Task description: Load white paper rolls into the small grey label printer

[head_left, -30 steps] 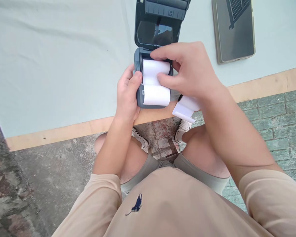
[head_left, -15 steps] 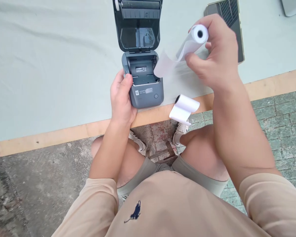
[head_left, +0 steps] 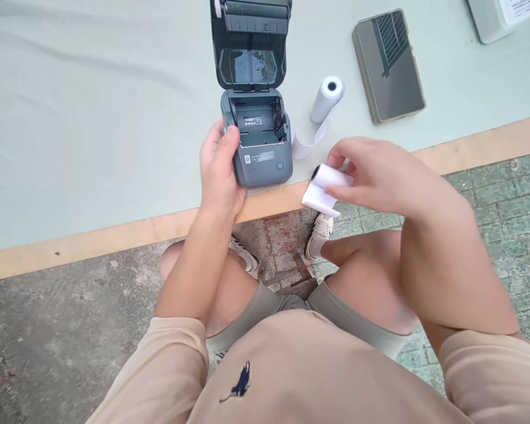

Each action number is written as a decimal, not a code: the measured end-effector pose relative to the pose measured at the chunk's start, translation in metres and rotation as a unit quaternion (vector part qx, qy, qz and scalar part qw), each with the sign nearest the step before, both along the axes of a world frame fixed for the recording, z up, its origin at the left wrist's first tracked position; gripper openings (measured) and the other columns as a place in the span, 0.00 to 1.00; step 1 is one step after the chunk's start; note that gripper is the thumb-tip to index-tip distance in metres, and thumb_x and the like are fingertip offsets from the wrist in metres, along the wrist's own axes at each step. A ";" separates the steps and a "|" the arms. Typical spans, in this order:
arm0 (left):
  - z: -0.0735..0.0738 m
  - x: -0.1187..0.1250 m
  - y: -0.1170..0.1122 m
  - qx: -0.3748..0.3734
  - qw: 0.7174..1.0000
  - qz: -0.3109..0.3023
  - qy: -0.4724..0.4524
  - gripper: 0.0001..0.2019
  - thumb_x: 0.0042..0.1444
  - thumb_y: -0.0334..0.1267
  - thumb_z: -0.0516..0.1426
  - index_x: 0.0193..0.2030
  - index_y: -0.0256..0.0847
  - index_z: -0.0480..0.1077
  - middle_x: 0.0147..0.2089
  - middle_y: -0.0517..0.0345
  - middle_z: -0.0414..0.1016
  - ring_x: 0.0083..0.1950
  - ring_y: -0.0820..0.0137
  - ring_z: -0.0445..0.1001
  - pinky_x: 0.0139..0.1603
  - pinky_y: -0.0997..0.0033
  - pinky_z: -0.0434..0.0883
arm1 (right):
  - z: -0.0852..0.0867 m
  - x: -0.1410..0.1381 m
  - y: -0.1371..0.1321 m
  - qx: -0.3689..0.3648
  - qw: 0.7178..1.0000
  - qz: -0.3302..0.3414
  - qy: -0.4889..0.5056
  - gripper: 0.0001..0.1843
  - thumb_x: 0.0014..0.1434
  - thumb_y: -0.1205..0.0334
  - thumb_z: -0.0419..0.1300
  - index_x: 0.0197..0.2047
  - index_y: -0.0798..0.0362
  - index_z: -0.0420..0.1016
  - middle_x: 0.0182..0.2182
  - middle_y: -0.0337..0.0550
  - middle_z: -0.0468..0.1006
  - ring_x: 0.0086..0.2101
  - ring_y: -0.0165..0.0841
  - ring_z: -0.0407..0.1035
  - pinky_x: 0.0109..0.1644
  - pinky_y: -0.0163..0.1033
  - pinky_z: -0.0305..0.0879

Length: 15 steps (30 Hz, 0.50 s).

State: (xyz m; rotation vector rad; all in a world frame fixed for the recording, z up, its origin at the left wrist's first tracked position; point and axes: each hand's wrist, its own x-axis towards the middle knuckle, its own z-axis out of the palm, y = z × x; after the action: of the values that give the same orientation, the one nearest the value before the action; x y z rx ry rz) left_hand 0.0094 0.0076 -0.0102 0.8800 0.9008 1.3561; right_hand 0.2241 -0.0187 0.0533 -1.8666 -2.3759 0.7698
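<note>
My left hand (head_left: 218, 171) grips the left side of a dark grey label printer (head_left: 262, 171), thumb over its edge. The printer's lid (head_left: 249, 44) is raised and its paper bay shows nothing loaded. At the table's front edge my right hand (head_left: 380, 174) closes on a small paper roll (head_left: 320, 197) with a dark core, thumb in front and fingers behind. The roll's loose end hangs past the edge. Just right of the printer a fuller paper roll (head_left: 324, 105) stands upright, its unrolled tail curling toward the printer.
A phone (head_left: 391, 73) in a clear case lies on the right of the pale-covered table (head_left: 92, 118). A white object (head_left: 497, 20) sits in the far right corner. The table's wooden edge (head_left: 159, 227) runs in front of my knees.
My right hand has set the fuller paper roll down upright beside the printer and let it go. It has moved toward me, onto the small paper roll. My left hand stays on the printer.
</note>
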 end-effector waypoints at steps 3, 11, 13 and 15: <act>-0.001 0.001 0.001 0.005 1.000 0.001 -0.012 0.11 0.52 0.48 0.51 0.33 0.44 0.65 0.32 0.62 0.69 0.35 0.74 0.73 0.42 0.71 0.69 | -0.003 -0.002 -0.003 -0.017 1.000 0.010 -0.001 0.15 0.43 0.54 0.56 0.35 0.51 0.65 0.28 0.39 0.68 0.25 0.24 0.57 0.28 0.33 0.50; 0.005 0.000 -0.001 -0.002 0.999 -0.027 -0.018 0.10 0.53 0.47 0.50 0.35 0.43 0.65 0.34 0.61 0.69 0.37 0.73 0.72 0.42 0.70 0.68 | 0.025 -0.028 0.007 0.085 0.961 0.037 0.261 0.18 0.46 0.52 0.58 0.37 0.49 0.58 0.37 0.36 0.67 0.36 0.24 0.63 0.42 0.33 0.62; 0.006 -0.001 -0.002 0.000 0.999 -0.036 -0.026 0.10 0.53 0.46 0.51 0.36 0.45 0.65 0.32 0.62 0.68 0.37 0.73 0.72 0.42 0.70 0.68 | 0.025 -0.042 0.018 0.119 0.967 0.059 0.217 0.15 0.46 0.55 0.58 0.36 0.49 0.59 0.38 0.34 0.67 0.37 0.24 0.62 0.44 0.33 0.61; 0.007 -0.002 -0.003 -0.004 0.999 -0.045 -0.030 0.10 0.52 0.47 0.52 0.37 0.45 0.65 0.33 0.61 0.68 0.39 0.71 0.71 0.42 0.70 0.68 | 0.023 -0.054 0.030 0.137 0.977 0.074 0.145 0.15 0.47 0.55 0.57 0.38 0.48 0.59 0.39 0.33 0.67 0.38 0.26 0.62 0.46 0.36 0.59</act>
State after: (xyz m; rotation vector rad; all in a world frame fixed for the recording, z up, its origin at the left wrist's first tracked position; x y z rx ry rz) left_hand 0.0075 0.0048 -0.0036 0.8585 0.8102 1.2937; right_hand 0.1703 0.0109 0.0765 -1.3837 -2.3121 0.6334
